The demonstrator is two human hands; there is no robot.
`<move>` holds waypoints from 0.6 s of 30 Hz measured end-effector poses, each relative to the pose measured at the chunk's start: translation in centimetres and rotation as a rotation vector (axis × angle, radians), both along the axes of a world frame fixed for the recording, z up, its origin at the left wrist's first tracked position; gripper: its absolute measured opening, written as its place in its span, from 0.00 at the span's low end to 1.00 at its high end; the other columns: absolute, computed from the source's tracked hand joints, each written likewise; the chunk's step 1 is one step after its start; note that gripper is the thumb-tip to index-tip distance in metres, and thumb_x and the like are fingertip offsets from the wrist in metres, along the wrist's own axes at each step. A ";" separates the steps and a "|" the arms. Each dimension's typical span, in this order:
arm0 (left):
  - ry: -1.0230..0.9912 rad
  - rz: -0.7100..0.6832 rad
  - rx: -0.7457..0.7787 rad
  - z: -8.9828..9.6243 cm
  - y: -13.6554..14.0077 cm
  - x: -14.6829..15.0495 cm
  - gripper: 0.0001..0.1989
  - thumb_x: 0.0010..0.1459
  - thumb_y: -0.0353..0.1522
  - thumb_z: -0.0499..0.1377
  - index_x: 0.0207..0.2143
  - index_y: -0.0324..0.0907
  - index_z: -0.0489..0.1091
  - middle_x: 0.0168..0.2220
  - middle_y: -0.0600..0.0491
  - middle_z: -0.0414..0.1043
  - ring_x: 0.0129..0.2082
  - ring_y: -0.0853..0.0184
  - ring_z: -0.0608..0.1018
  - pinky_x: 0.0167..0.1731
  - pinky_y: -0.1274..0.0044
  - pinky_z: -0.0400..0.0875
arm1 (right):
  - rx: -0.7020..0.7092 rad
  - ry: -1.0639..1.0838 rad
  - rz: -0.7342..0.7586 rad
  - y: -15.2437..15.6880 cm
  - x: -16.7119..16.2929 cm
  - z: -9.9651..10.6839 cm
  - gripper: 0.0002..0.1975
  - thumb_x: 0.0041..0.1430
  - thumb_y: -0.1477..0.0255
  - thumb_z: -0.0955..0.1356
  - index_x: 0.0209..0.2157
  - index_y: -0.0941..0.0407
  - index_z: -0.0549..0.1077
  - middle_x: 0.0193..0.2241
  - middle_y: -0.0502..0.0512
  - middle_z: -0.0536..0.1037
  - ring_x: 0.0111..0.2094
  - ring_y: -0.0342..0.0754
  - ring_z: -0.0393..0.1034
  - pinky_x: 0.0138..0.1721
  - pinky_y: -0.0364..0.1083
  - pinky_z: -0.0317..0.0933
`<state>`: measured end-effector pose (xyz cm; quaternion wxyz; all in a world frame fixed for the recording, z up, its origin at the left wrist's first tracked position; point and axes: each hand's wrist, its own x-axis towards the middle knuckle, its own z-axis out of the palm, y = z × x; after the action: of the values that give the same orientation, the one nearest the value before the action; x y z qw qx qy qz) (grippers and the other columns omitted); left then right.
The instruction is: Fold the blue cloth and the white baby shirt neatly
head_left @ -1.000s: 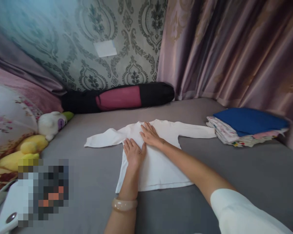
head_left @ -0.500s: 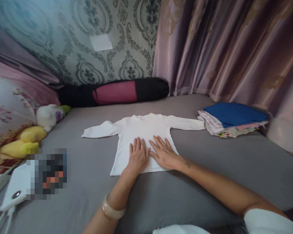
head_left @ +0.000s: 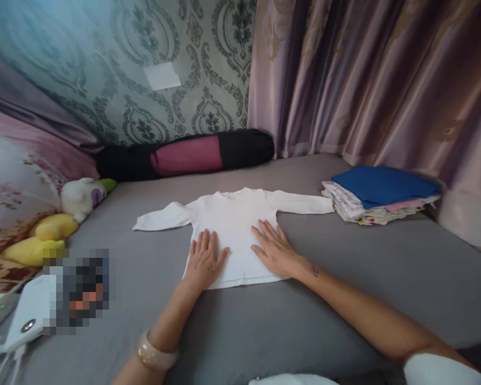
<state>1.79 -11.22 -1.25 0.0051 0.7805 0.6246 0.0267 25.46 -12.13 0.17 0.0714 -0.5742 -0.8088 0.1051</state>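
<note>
A small white long-sleeved shirt (head_left: 234, 230) lies spread out on the grey bed sheet (head_left: 240, 331), its neckline away from me and both sleeves stretched sideways. My left hand (head_left: 206, 259) rests flat on the lower left of the shirt, fingers out and thumb apart. On the lower right side, my right hand (head_left: 276, 250) lies flat too, with its fingers spread. A band of white cloth shows between the two hands. Neither hand grips anything. The right sleeve's cuff reaches a stack of folded clothes (head_left: 385, 188) with a blue piece on top.
A long black and maroon bag (head_left: 188, 155) lies along the patterned wall. Plush toys (head_left: 78, 198) sit at the left beside a floral pillow (head_left: 8, 182). Nearer me are a white power bank (head_left: 34, 310) with cables and a blurred-out patch. Curtains (head_left: 364, 80) hang at the right.
My hands have moved apart over the shirt: the left one slid to the left, the right one shifted slightly. The shirt stays spread in place. The view has tilted a little.
</note>
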 end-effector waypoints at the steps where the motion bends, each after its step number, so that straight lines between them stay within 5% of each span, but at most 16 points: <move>1: 0.014 0.036 0.003 0.0 0.3 -0.7 0.36 0.64 0.49 0.42 0.64 0.31 0.52 0.66 0.36 0.47 0.67 0.51 0.50 0.62 0.59 0.49 | 0.010 -0.005 -0.037 0.5 0.4 0.0 0.31 0.68 0.58 0.53 0.66 0.59 0.50 0.67 0.64 0.43 0.68 0.58 0.33 0.64 0.62 0.33; 6: 0.036 0.087 0.021 -0.7 0.9 -2.8 0.35 0.65 0.48 0.41 0.66 0.34 0.49 0.67 0.40 0.45 0.67 0.52 0.51 0.62 0.57 0.49 | 0.046 -0.009 -0.197 3.5 2.7 0.1 0.32 0.68 0.57 0.52 0.66 0.61 0.49 0.67 0.64 0.43 0.68 0.57 0.34 0.64 0.62 0.34; 11: 0.068 0.094 0.010 -0.6 0.8 -2.6 0.34 0.65 0.46 0.40 0.66 0.34 0.49 0.68 0.41 0.44 0.67 0.51 0.51 0.61 0.55 0.48 | 0.150 0.024 -0.386 6.0 4.9 0.5 0.27 0.68 0.64 0.53 0.63 0.61 0.55 0.65 0.64 0.53 0.65 0.56 0.44 0.63 0.60 0.41; 18: 0.065 0.097 -0.032 -0.4 0.8 -2.6 0.33 0.65 0.46 0.38 0.66 0.37 0.48 0.68 0.43 0.43 0.67 0.51 0.50 0.61 0.54 0.49 | 0.228 -0.014 -0.601 6.9 7.9 -0.6 0.21 0.66 0.68 0.57 0.57 0.61 0.62 0.60 0.65 0.63 0.61 0.55 0.53 0.59 0.55 0.47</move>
<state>-0.80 -10.43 -1.60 -0.0038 0.7494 0.6621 -0.0085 33.40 -5.25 -0.46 0.1574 -0.7763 -0.6102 -0.0161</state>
